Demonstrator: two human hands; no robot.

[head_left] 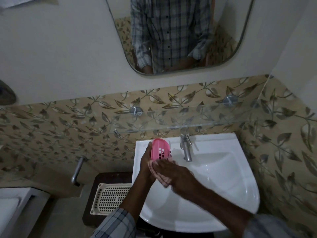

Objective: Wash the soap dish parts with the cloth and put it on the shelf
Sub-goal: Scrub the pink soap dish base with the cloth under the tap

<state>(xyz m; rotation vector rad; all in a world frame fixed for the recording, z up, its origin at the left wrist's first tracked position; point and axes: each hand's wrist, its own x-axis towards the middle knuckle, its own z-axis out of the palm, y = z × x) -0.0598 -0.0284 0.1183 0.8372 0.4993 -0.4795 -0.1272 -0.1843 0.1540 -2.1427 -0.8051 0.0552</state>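
Observation:
A pink slotted soap dish part (159,148) stands tilted over the left side of the white sink (223,177). My left hand (146,164) grips it from the left and below. My right hand (173,172) presses a pink-and-white checked cloth (163,180) against the lower end of the dish. The cloth hangs out under my right palm. A glass shelf (197,120) runs along the wall above the tap.
A chrome tap (186,148) stands just right of the dish. A cream perforated tray (111,197) lies on a dark stand left of the sink. A metal pipe (77,170) juts from the patterned tile wall. A mirror (180,31) hangs above.

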